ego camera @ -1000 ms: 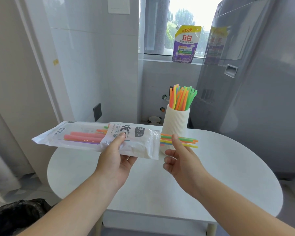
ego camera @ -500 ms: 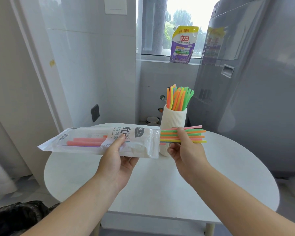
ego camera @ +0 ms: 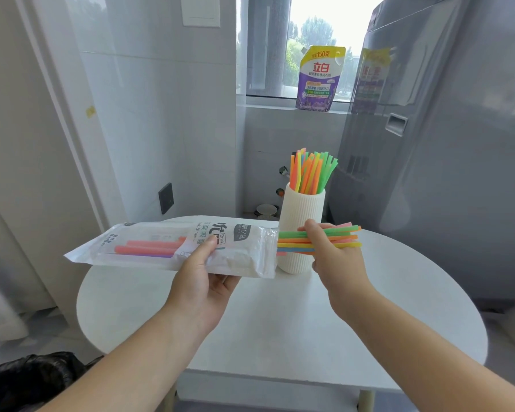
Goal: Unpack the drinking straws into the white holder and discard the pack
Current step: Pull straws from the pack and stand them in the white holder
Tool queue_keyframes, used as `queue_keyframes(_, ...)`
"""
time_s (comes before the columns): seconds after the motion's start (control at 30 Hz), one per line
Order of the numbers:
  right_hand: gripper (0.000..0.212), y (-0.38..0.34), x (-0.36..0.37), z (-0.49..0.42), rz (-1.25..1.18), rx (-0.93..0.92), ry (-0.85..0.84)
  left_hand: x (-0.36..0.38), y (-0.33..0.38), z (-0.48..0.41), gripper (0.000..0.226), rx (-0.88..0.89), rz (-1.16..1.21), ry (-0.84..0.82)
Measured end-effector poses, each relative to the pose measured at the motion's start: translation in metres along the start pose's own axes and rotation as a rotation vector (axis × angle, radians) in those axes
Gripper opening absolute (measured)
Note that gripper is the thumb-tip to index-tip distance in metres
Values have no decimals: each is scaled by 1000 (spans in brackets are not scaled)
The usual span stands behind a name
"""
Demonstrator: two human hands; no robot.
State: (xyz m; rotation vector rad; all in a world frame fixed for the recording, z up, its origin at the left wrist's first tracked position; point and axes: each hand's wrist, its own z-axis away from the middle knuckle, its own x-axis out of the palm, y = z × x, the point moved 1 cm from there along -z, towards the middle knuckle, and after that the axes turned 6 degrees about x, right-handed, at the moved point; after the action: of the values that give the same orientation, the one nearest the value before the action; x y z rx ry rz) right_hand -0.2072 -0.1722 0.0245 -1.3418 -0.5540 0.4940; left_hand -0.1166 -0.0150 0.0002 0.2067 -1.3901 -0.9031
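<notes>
Straws (ego camera: 318, 240) neon, half out of pack (ego camera: 173, 248): right hand (ego camera: 336, 263) pinches them, left hand (ego camera: 202, 281) grips pack.

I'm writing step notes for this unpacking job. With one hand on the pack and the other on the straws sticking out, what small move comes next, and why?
Probably pull the bunch of straws rightward, clear of the pack. The right hand is closed on them, their left ends still sit in the open mouth, and the left hand steadies the pack. The white holder stands just behind, ready for them.
</notes>
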Motion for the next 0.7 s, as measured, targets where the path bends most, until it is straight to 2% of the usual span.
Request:
queue_keyframes(0.27, 20, -9, -8, -3, 207, -115, 12, -1, 2, 0, 30, 11, -5, -4)
queue_keyframes(0.37, 17, -9, -12, -5, 220, -154, 10, 0, 1, 0, 28, 14, -7, -8)
queue_keyframes(0.47, 11, -9, -15, -10, 174, -144, 7, 0, 1, 0, 26, 12, -2, -10)
queue_keyframes(0.57, 19, -7, -16, -15, 40, -46, -51, 0, 1, 1, 21, 12, 4, -9)
queue_keyframes(0.7, 21, -9, -19, -17, -128, 61, -137, 0, 2, 0, 27, 16, 11, -13)
